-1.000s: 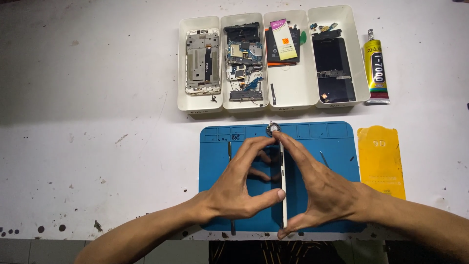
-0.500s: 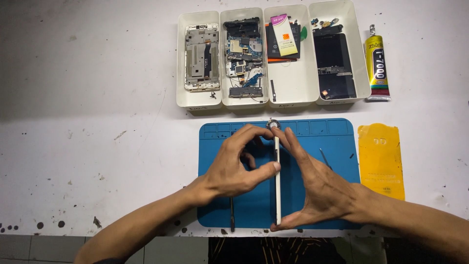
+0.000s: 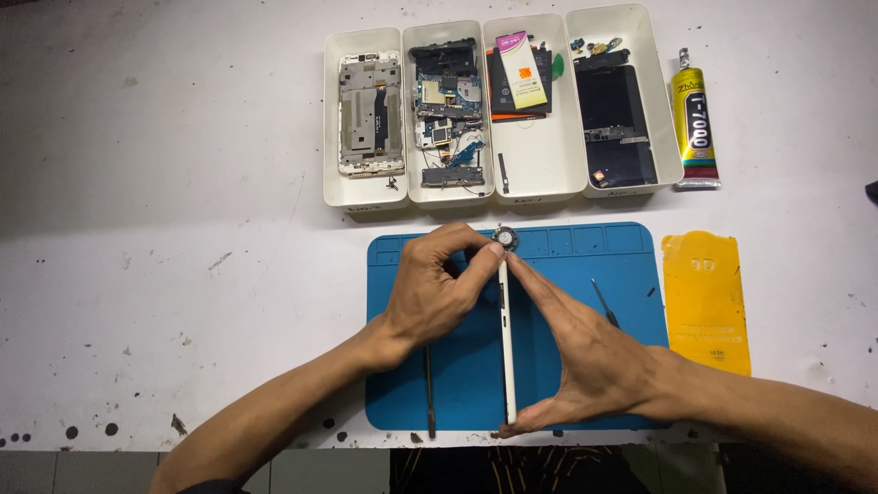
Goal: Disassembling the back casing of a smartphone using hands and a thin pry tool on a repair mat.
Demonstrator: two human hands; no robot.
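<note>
A white phone body (image 3: 506,348) stands on its long edge on the blue work mat (image 3: 631,265), seen as a thin strip. My left hand (image 3: 430,297) pinches its far end with curled fingers. My right hand (image 3: 585,361) lies along its right side, with the index fingertip at the far end and the thumb under the near end. A small round part (image 3: 504,239) sits on the mat just beyond the fingertips.
Several white trays (image 3: 366,197) at the back hold a phone frame, circuit boards, a battery and a dark screen. A glue tube (image 3: 695,128) and a yellow sheet (image 3: 706,297) lie to the right. Thin dark tools (image 3: 429,393) (image 3: 604,304) rest on the mat.
My left thumb has come off the middle of the phone, and the hand has drawn up toward its far end. My right hand keeps its hold along the side.
</note>
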